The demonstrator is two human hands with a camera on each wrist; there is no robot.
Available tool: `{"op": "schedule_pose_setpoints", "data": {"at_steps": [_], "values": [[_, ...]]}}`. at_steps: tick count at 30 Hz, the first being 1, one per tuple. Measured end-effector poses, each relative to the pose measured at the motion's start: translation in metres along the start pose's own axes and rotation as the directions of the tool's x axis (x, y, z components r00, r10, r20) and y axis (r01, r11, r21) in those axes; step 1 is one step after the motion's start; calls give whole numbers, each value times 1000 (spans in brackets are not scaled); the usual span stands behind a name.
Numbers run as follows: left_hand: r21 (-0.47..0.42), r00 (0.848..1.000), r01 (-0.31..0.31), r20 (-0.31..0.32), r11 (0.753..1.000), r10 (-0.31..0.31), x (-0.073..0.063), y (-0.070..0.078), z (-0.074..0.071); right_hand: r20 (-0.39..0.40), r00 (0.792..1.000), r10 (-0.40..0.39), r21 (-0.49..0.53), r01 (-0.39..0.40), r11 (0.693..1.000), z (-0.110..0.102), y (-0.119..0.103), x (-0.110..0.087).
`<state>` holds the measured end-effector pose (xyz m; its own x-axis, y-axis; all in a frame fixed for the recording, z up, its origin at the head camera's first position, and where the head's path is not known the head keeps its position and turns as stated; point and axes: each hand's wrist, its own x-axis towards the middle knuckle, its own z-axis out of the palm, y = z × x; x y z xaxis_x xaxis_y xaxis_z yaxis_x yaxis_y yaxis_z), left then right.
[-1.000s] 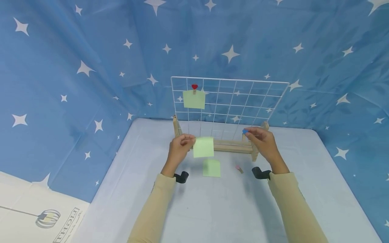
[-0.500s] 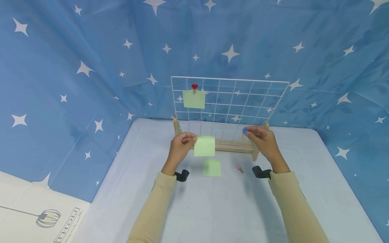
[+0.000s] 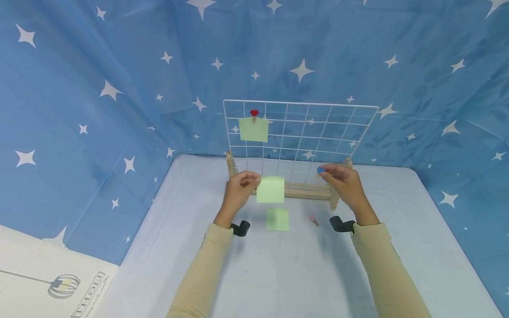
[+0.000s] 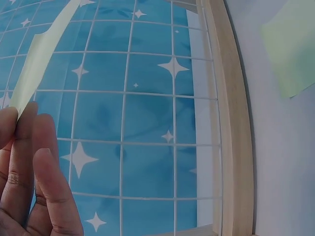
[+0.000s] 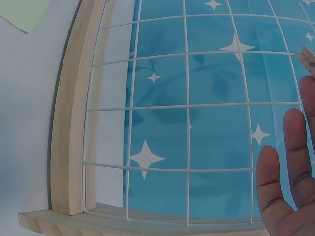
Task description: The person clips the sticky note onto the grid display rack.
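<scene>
My left hand (image 3: pixel 238 190) pinches the left edge of a pale green sticky note (image 3: pixel 270 190), held up in front of the white wire grid (image 3: pixel 302 128). In the left wrist view that note (image 4: pixel 42 56) shows nearly edge-on between thumb and fingertips. On the right, my right hand (image 3: pixel 343 183) pinches a small wooden clothespin with a blue top (image 3: pixel 320 170); the tip of the clothespin (image 5: pixel 307 58) peeks out at the edge of the right wrist view. Another green note (image 3: pixel 253 129) hangs at the grid's upper left under a clothespin with a red heart (image 3: pixel 254 113).
The grid stands in a wooden base (image 3: pixel 306 193) on a white-covered table (image 3: pixel 286 274). A green note (image 3: pixel 278 220) and a clothespin with a pink top (image 3: pixel 313 221) lie in front of it. A blue star-patterned curtain (image 3: pixel 139 66) hangs behind.
My left hand has moved slightly right and up with the sticky note. The right hand stays nearly in place, still pinching the blue-topped clothespin.
</scene>
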<state>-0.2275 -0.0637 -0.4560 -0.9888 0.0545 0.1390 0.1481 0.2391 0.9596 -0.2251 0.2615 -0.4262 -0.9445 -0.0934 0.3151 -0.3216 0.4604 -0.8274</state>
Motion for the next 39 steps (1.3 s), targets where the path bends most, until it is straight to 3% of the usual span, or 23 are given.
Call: {"op": "schedule_pose_setpoints", "data": {"at_steps": [26,39], "values": [[-5,1000,-16,2,1000,16,-1,0,2,7,1000,-10,-17,10,1000,2,0,-2],[12,999,-41,6,999,41,4,7,0,3,1000,-10,-23,10,1000,0,-4,0]]}}
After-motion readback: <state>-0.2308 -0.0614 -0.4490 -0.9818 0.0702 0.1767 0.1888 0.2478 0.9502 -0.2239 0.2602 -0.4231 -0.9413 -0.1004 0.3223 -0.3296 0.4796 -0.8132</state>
